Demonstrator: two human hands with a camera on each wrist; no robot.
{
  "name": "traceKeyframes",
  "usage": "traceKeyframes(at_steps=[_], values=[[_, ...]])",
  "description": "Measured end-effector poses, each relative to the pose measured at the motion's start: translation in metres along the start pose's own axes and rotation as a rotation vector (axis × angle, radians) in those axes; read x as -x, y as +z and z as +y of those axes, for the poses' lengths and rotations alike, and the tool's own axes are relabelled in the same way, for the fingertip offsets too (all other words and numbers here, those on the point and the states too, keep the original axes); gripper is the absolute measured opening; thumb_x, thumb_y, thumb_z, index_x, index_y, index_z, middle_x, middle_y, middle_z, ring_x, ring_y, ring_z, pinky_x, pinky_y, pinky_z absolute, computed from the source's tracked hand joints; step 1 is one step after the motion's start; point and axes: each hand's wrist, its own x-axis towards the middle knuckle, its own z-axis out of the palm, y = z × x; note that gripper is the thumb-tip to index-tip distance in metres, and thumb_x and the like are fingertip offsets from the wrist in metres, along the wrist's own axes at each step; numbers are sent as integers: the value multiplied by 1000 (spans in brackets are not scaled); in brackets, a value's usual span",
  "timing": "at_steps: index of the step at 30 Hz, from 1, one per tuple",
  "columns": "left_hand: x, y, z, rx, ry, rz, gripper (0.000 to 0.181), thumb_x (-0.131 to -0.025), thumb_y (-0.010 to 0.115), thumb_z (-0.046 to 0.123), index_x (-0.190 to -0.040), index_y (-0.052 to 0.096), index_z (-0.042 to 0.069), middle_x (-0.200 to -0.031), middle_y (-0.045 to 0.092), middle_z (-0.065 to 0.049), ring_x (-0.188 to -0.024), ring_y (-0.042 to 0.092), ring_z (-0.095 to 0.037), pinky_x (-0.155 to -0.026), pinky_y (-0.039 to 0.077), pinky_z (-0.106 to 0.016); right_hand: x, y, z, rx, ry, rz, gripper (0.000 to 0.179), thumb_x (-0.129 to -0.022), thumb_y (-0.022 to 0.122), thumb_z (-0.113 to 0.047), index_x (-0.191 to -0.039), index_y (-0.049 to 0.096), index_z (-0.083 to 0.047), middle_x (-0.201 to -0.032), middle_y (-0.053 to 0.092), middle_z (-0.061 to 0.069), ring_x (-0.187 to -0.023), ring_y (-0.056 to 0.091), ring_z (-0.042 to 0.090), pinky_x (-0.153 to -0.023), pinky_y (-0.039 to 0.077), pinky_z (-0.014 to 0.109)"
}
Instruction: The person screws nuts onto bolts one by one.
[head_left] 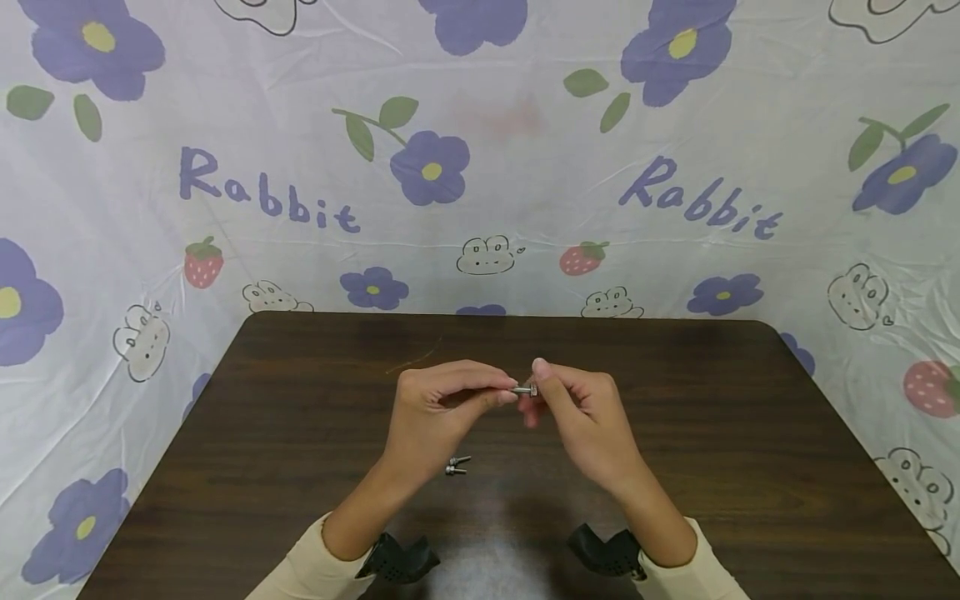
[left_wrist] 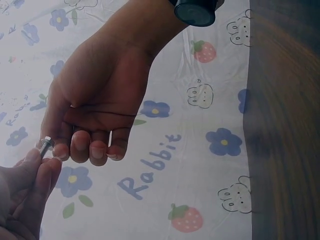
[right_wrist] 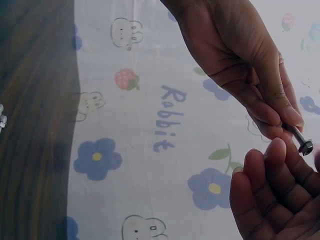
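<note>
My left hand (head_left: 435,408) pinches a small metal bolt (head_left: 525,390) by its shank, between thumb and fingertips. The bolt lies roughly level above the table, with its hexagonal head (right_wrist: 306,147) pointing towards my right hand (head_left: 585,408). That right hand has its fingers loosely bent around the head end. Its thumb stands apart from the head in the right wrist view. In the left wrist view the right fingertips (left_wrist: 98,154) hang beside the bolt, with none of them pinching it. Two similar bolts (head_left: 457,470) lie on the table near my left forearm.
The dark wooden table (head_left: 712,467) spreads beneath both hands. A white cloth (head_left: 510,192) with flowers, strawberries and rabbits hangs behind and beside it. Black wrist cameras (head_left: 405,560) sit under both cuffs. A thin light strand (head_left: 415,360) lies behind the left hand.
</note>
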Motion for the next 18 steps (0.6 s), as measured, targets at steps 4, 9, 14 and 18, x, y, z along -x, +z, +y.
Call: traceKeyframes(at_steps=[4,9,14,18], values=[[0,-1,0,21,-16,19,13,-81,80,-7,-92,79,0,-90,76,-9,-80,74,-20,-69,63,-36,-1,-2,2,-22,-25,2,43,-111,39,-11,-85,72,-7,-67,66,-1,-66,65,20,-68,57,30],[-1,-2,2,21,-35,40,14,-80,80,-7,-92,79,-1,-90,76,-10,-78,74,-20,-68,63,-35,-3,-12,6,-2,-114,14,14,-100,62,-1,-106,73,-6,-81,72,2,-73,70,19,-73,61,31],[-1,-4,3,7,-41,39,13,-81,80,-6,-93,79,0,-90,76,-9,-78,74,-19,-68,63,-34,-4,-16,5,44,-225,5,41,-80,82,8,-116,74,-8,-94,75,1,-82,72,16,-77,61,29],[-1,-4,2,16,-40,37,13,-81,80,-6,-93,79,-1,-90,76,-9,-78,74,-19,-68,63,-35,-5,-15,7,54,-315,24,39,-75,83,13,-109,77,-4,-95,76,4,-84,73,16,-75,60,27]])
